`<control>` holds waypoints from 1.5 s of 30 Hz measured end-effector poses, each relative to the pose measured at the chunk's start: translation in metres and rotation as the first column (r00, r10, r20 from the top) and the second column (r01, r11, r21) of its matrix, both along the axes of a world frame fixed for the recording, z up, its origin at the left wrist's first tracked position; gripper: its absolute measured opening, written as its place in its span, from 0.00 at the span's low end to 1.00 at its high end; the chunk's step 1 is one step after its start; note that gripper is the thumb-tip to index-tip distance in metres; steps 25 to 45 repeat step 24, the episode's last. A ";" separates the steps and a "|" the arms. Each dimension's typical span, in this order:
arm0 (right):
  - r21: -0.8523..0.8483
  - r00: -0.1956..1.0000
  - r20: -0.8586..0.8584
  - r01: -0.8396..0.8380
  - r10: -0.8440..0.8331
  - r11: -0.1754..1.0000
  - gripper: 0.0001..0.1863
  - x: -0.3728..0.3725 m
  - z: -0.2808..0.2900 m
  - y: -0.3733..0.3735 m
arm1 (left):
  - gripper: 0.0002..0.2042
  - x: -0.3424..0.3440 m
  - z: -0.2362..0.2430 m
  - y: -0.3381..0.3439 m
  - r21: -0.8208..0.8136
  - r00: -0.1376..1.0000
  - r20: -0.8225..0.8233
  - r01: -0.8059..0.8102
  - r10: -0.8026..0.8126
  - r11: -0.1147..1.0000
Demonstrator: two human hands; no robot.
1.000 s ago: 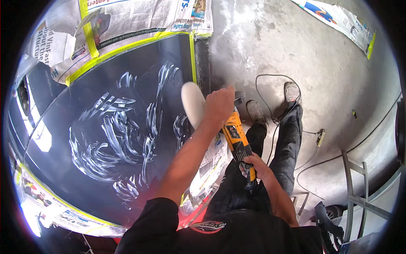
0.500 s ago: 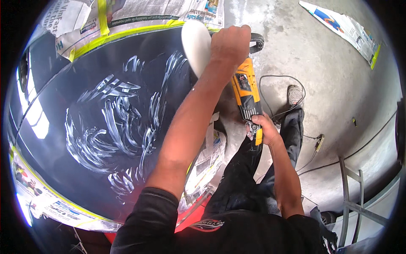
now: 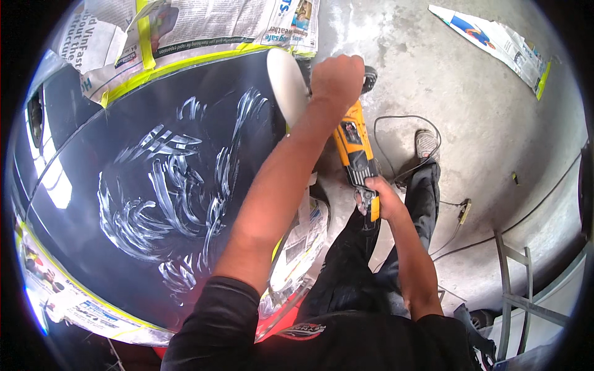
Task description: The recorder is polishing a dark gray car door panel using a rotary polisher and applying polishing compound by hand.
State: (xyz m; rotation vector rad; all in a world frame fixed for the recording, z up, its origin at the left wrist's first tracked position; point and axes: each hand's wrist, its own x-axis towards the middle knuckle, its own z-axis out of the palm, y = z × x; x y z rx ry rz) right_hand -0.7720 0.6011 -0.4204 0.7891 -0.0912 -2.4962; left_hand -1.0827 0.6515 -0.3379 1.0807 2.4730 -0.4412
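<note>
A yellow and black electric polisher [image 3: 352,139] is in both my hands, beside the right edge of a glossy dark car panel [image 3: 68,204]. My left hand [image 3: 337,77] is wrapped round its front end; the grip under the fingers is mostly hidden. At the rear handle, my right hand [image 3: 385,198] closes with the thumb on top. The polisher's white round pad [image 3: 286,83] is tilted on edge at the panel's upper right corner; whether it touches the paint I cannot tell. White streaks of compound [image 3: 176,191] are smeared over the panel's middle.
Newspaper [image 3: 210,28] held by yellow tape [image 3: 179,60] masks the panel's borders. A cable [image 3: 405,116] loops over the concrete floor by my shoe [image 3: 426,143], with a plug connector [image 3: 464,211] farther right. A metal frame [image 3: 516,303] stands at the right; loose paper [image 3: 495,46] lies beyond.
The view has shifted slightly, so the panel's far edge sits lower in the picture. Polisher and hands appear a little lower too; both hands keep their grip. The compound streaks look the same.
</note>
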 end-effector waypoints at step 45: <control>-0.105 0.985 0.135 -0.092 0.106 0.990 0.25 0.098 0.099 -0.063 | 0.06 0.093 0.042 -0.110 -0.079 0.962 0.194 -0.178 0.190 0.981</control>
